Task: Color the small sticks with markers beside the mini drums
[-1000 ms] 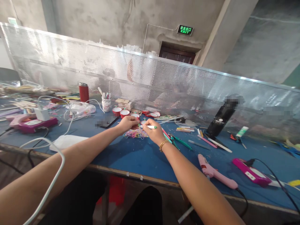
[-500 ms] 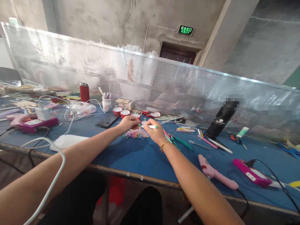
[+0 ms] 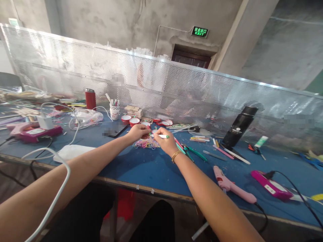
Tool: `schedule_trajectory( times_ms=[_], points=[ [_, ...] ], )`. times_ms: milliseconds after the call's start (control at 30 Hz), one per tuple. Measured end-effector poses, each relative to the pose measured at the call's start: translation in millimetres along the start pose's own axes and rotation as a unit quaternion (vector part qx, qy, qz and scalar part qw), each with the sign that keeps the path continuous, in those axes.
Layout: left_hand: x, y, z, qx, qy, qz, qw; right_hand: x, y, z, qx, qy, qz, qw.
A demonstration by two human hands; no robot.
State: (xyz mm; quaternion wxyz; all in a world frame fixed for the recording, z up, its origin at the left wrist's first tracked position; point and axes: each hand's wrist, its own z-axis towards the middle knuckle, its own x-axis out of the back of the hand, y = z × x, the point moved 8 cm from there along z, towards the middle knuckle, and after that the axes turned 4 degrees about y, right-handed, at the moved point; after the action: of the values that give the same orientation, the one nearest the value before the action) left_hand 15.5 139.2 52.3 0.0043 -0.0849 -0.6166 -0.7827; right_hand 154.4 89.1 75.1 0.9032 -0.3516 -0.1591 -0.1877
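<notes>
My right hand [image 3: 167,142] is closed around a white marker pen [image 3: 161,136] with a green end, its other end pointing at my left hand. My left hand [image 3: 137,132] pinches a tiny piece with green and red showing at the fingertips, too small to name. Both hands are held close together over the table. Just below them lies a pile of colourful thin bands [image 3: 146,144]. Red-and-white small cups [image 3: 134,121] stand behind my left hand. Green-handled pliers [image 3: 196,153] lie to the right of my right hand.
A pink glue gun [image 3: 234,188] and a magenta power strip [image 3: 271,186] lie at right. A black bottle [image 3: 238,127] leans by the mesh partition [image 3: 214,87]. White cable [image 3: 67,174] crosses my left forearm. A phone [image 3: 117,131] and a pen cup [image 3: 114,112] stand at left.
The marker pen and my right hand have shifted very slightly to the left. My left hand stays in nearly the same place.
</notes>
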Motion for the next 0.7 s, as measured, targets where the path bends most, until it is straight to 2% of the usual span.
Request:
schedule_trajectory(
  times_ms=[367,700],
  points=[
    [0.2,2.0,-0.8,0.004,0.001,-0.002,1.0,9.4,4.4,2.6,-0.002,0.026,-0.029,0.999],
    [-0.4,1.7,-1.4,0.0,0.0,0.001,1.0,0.9,-1.2,0.1,-0.006,0.004,-0.01,1.0]
  ],
)
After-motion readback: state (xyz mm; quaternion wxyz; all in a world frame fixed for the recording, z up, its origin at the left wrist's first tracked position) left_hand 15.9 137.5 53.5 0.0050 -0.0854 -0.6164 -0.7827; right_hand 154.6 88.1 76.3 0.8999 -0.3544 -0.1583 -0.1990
